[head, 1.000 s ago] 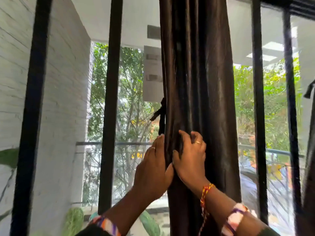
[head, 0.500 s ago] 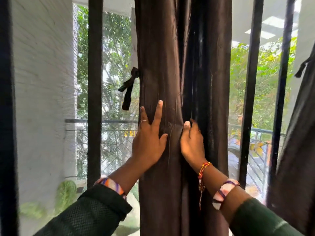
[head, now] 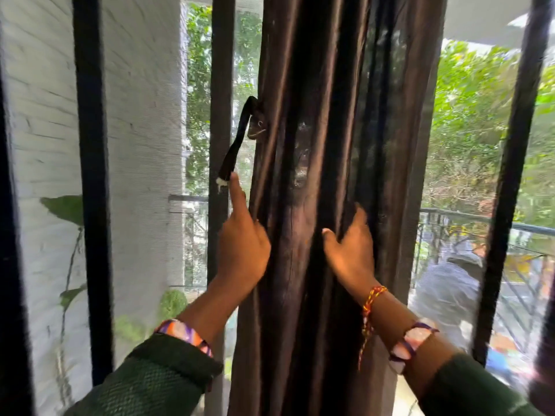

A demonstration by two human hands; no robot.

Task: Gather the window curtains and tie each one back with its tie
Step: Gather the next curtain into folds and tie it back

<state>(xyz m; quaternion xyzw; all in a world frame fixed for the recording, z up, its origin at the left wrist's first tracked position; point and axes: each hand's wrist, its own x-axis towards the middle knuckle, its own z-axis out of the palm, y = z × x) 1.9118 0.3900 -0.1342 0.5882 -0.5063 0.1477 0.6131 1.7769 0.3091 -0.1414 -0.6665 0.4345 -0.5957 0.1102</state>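
Observation:
A dark brown curtain (head: pixel 315 130) hangs gathered in folds in the middle of the window. Its dark tie (head: pixel 238 136) dangles from the curtain's left edge, ending in a whitish tip. My left hand (head: pixel 243 247) is at the curtain's left edge, with the index finger stretched up and touching the tie's lower end. The other fingers are hidden by the fabric. My right hand (head: pixel 350 250) grips a bunch of folds at the middle of the curtain, fingers curled into the cloth.
Black window bars (head: pixel 90 190) stand left and right (head: pixel 510 175) of the curtain. A white brick wall (head: pixel 144 115) lies outside on the left, and a balcony railing (head: pixel 480 219) and trees on the right. A dark cloth edge (head: pixel 543 370) shows at far right.
My left hand left the curtain's face and reached up left, its index finger now at the tie's end. My right hand moved right and clenched the folds. The view came closer.

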